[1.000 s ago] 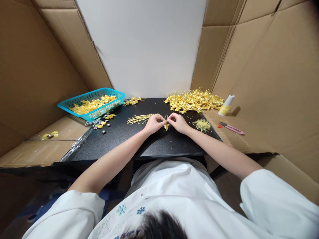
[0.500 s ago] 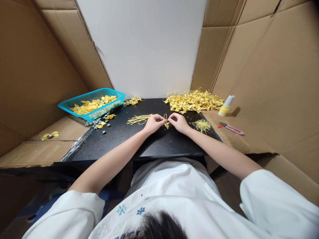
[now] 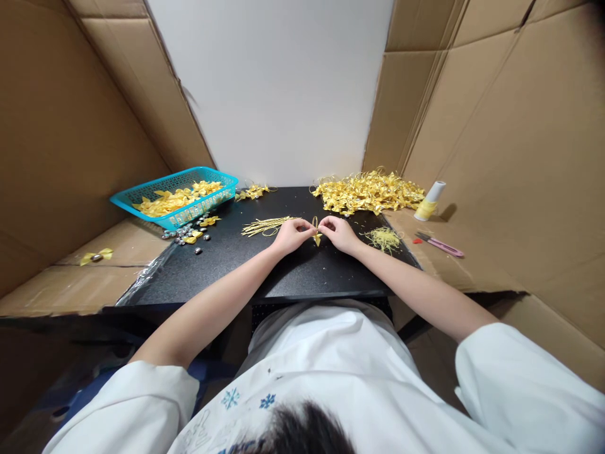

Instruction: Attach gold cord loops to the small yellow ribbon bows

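Over the middle of the black table, my left hand [image 3: 293, 234] and my right hand [image 3: 338, 233] meet fingertip to fingertip, both pinched. Between them is a small yellow ribbon bow [image 3: 317, 239], with a thin gold cord loop [image 3: 315, 222] standing up above it. The fingers of both hands close on this piece at the point where loop and bow join; the exact grip is too small to make out. Just left of my left hand lies a bundle of gold cords [image 3: 265, 226]. Right of my right hand is a heap of short yellow thread clippings [image 3: 384, 239].
A blue basket [image 3: 174, 221] of yellow bows stands at the back left, with silver bells [image 3: 185, 234] beside it. A pile of looped bows [image 3: 368, 192] lies back right. Near it are a thread cone [image 3: 429, 203] and pink snips [image 3: 444, 246]. Cardboard walls flank the table [image 3: 227, 265].
Both hands stay in nearly the same place, still pinching at the bow. Their fingertips have shifted very slightly, and the bow hangs a little more plainly below them.
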Demonstrator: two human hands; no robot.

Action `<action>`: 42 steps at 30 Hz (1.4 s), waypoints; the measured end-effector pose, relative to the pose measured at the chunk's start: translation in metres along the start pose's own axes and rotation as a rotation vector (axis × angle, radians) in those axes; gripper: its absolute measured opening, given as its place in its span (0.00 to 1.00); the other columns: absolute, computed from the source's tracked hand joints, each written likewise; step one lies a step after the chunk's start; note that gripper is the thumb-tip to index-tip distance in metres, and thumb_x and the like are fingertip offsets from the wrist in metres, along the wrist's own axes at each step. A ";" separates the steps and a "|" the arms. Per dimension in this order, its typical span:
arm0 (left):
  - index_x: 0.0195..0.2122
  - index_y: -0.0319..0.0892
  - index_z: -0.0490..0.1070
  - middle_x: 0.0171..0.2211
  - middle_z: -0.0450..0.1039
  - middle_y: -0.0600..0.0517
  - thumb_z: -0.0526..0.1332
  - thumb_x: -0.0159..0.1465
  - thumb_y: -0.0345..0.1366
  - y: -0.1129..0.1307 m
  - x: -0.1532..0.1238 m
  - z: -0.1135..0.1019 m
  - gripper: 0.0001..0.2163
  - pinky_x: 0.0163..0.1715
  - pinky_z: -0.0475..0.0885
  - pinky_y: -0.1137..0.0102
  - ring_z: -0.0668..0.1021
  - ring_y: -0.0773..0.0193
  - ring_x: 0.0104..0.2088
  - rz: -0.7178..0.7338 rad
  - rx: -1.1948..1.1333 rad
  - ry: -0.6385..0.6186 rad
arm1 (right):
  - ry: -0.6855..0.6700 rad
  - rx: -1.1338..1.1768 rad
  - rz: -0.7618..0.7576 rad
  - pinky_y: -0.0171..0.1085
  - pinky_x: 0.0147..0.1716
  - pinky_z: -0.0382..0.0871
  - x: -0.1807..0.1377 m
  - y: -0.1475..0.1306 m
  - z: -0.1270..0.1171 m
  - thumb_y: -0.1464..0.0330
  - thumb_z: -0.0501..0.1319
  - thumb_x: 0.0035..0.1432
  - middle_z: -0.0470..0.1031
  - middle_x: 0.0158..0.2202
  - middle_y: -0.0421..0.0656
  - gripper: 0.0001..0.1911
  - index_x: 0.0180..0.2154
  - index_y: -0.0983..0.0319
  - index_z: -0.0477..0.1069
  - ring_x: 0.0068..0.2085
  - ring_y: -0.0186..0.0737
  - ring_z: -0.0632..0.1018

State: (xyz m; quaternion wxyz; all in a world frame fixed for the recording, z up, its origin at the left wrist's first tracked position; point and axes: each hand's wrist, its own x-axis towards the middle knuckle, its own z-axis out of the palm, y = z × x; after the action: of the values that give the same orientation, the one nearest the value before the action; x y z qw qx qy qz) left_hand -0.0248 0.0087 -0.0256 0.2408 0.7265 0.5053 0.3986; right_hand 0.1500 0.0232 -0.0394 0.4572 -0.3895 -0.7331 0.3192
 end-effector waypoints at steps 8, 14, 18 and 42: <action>0.26 0.39 0.77 0.23 0.74 0.53 0.63 0.53 0.39 0.004 -0.002 0.001 0.09 0.27 0.62 0.72 0.70 0.68 0.24 -0.042 -0.016 0.058 | 0.071 -0.060 0.039 0.36 0.36 0.68 -0.001 -0.003 0.001 0.69 0.59 0.51 0.74 0.29 0.41 0.04 0.27 0.63 0.70 0.32 0.35 0.73; 0.24 0.40 0.77 0.25 0.75 0.52 0.64 0.53 0.39 0.008 -0.005 0.003 0.08 0.29 0.64 0.71 0.71 0.67 0.26 -0.013 0.053 0.122 | 0.119 -0.092 0.008 0.35 0.35 0.68 -0.002 -0.004 0.002 0.70 0.59 0.51 0.75 0.29 0.41 0.04 0.27 0.63 0.70 0.31 0.35 0.73; 0.25 0.40 0.78 0.26 0.76 0.51 0.64 0.54 0.40 0.009 -0.005 0.002 0.09 0.31 0.65 0.70 0.72 0.66 0.27 0.005 0.069 0.120 | 0.135 -0.104 0.016 0.35 0.32 0.67 -0.004 -0.006 0.002 0.70 0.59 0.52 0.74 0.27 0.41 0.04 0.27 0.63 0.70 0.28 0.34 0.72; 0.25 0.40 0.76 0.26 0.76 0.51 0.64 0.55 0.38 0.010 -0.006 0.002 0.07 0.32 0.66 0.70 0.73 0.65 0.28 0.003 0.073 0.124 | 0.147 -0.087 0.012 0.35 0.32 0.68 -0.003 -0.003 0.002 0.69 0.60 0.51 0.75 0.27 0.41 0.04 0.26 0.63 0.71 0.28 0.35 0.73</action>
State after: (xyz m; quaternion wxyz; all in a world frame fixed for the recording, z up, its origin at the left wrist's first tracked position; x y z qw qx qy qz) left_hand -0.0183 -0.0002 -0.0214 0.1820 0.7094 0.5324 0.4246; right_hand 0.1475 0.0188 -0.0387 0.4904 -0.4358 -0.7085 0.2601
